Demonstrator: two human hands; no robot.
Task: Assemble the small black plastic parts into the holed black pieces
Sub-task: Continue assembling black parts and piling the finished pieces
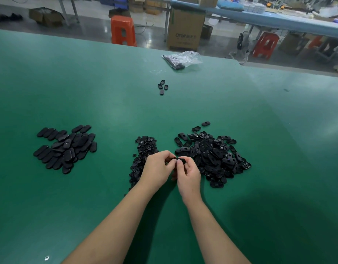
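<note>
Near the worktop's front edge, both hands (174,168) pinch one black piece (178,160) together, probably to press a part in.

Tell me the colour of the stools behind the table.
Orange-red stools, plain, no pattern; seen in the head view, the only one.

A single head-worn view is given — seen from above and behind the forearms, angled forward and down over the green table (107,103), hands close below, workshop floor beyond — wide-angle
</note>
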